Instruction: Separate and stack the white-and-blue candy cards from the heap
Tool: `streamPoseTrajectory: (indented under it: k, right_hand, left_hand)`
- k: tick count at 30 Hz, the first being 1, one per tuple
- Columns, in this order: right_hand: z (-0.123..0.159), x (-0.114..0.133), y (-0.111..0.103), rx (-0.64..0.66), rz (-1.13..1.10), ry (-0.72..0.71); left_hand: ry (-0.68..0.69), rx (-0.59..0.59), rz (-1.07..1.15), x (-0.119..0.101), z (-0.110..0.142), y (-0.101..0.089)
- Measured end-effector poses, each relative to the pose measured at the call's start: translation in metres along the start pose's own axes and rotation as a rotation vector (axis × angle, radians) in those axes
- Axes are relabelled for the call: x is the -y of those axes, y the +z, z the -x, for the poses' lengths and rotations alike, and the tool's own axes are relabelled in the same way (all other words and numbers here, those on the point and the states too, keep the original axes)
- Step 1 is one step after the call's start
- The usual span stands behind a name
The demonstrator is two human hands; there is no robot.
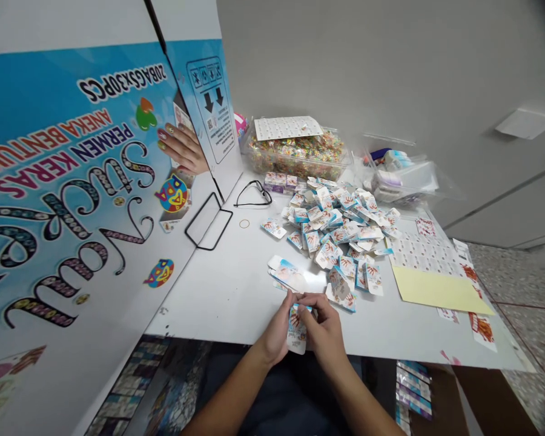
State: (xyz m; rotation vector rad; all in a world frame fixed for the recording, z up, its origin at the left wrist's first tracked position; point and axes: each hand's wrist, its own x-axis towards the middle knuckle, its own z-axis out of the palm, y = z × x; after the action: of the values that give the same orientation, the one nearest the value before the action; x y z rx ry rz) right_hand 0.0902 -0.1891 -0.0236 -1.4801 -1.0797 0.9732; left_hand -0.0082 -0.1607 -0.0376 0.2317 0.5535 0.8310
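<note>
Between my two hands, at the table's front edge, is a small printed card box point(297, 333) with a hand picture on it. My left hand point(277, 330) grips its left side, fingers behind it. My right hand point(322, 324) closes on the upper right, with the thumb pressed on the front. Just beyond my fingers lie a few flat, unfolded card boxes point(290, 274), partly overlapping. Farther back spreads a heap of similar small boxes point(331, 224), and a few lie loose at its near side.
A large printed carton point(86, 181) walls off the left. At the back stand a clear tub of small colourful pieces point(295, 158) and another clear container point(402, 181). Eyeglasses point(254, 194) and a rubber band point(244, 223) lie left; sticker sheets and yellow paper point(440, 289) lie right.
</note>
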Motion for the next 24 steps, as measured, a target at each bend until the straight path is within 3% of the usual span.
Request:
streamPoseTrajectory:
  k: [10, 17, 24]
  right_hand:
    - [-0.002, 0.004, 0.007, 0.011, 0.032, -0.075]
    - [-0.015, 0.005, -0.007, 0.198, -0.030, -0.140]
    - [-0.021, 0.008, -0.017, 0.192, 0.063, -0.116]
  left_hand:
    - [0.225, -0.088, -0.155, 0.009, 0.003, -0.004]
    - [0.050, -0.045, 0.038, 0.003, 0.002, 0.000]
    - [0.106, 0.019, -0.203, 0.009, 0.003, -0.005]
